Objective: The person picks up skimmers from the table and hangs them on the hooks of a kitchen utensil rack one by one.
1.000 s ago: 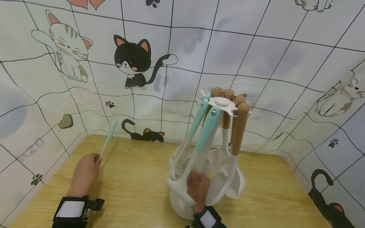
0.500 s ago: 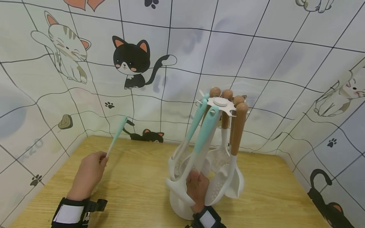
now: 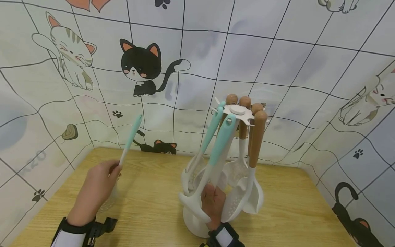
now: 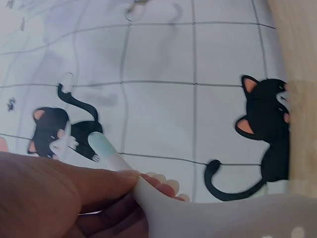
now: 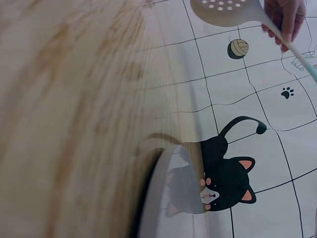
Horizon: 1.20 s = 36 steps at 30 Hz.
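My left hand (image 3: 97, 185) pinches the white neck of a skimmer (image 3: 132, 135) between thumb and fingers. Its teal handle points up and away, and the perforated white head (image 5: 220, 10) hangs below the hand, above the table. On the right, a white rotating utensil stand (image 3: 237, 109) carries several utensils, some with teal handles (image 3: 223, 137) and some with brown handles (image 3: 259, 137). My right hand (image 3: 213, 204) is curled at the stand's white post, low among the hanging heads; the post is mostly hidden there. The stand's round base (image 3: 194, 223) rests on the table.
The light wooden table (image 3: 148, 192) meets a cloth backdrop (image 3: 197, 89) printed with cats and grid lines, at the back and both sides. A white slotted ladle head (image 3: 236, 202) and other utensil heads stick out around my right hand.
My left hand has moved right and a little up with the skimmer, whose handle now stands higher. The head has come partly into sight beneath the hand. My right hand and the stand keep their place.
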Each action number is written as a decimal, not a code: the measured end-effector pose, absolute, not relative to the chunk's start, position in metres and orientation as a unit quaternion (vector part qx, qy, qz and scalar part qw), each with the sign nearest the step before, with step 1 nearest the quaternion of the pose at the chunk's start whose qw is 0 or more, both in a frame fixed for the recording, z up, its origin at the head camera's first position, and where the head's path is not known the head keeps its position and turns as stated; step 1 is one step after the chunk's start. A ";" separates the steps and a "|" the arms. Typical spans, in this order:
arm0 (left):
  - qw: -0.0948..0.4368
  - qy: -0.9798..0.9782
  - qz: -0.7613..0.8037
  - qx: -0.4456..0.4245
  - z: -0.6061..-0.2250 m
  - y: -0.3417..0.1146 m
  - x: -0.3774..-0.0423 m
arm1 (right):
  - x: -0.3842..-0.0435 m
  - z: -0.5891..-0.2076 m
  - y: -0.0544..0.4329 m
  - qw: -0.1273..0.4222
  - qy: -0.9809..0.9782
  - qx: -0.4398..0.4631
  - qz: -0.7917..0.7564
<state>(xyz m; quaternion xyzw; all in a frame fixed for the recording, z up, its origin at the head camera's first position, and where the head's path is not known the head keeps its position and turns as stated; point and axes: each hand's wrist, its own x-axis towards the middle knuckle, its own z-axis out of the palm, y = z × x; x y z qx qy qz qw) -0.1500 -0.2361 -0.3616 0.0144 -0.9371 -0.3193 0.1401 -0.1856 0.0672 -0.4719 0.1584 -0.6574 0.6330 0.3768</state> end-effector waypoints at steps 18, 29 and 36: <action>0.257 -0.912 -0.315 -0.052 -0.326 -0.193 -0.115 | -0.187 -0.473 0.067 0.379 -0.647 0.167 0.640; 0.334 -0.871 -0.334 -0.133 -0.318 -0.162 -0.093 | -0.186 -0.471 0.067 0.367 -0.655 0.160 0.640; 0.355 -0.841 -0.358 -0.197 -0.317 -0.145 -0.084 | -0.185 -0.470 0.066 0.362 -0.652 0.151 0.649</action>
